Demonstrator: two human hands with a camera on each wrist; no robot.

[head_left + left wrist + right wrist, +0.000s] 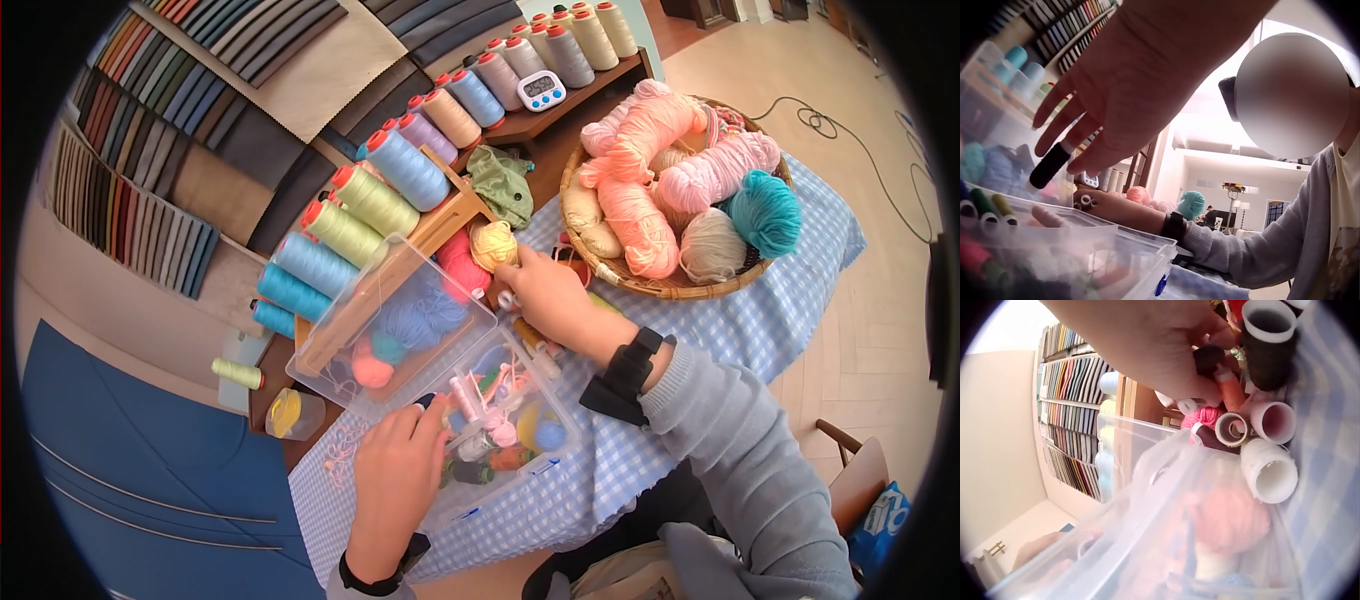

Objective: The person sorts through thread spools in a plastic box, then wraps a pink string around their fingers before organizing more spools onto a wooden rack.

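Observation:
My left hand pinches a black thread spool between thumb and fingers, over the clear plastic box. Inside the box lie several thread spools and small yarn balls; its clear lid stands raised. My right hand is beyond the box, fingers curled among loose spools. In the right wrist view a dark spool lies between its fingers and thumb, partly hidden. White spool ends show at this hand in the left wrist view. Close by are a yellow yarn ball and an orange spool.
A wicker basket heaped with yarn skeins stands at the right on a blue checked cloth. Large thread cones line a wooden rack behind, with a white timer. Green crumpled fabric lies near the rack.

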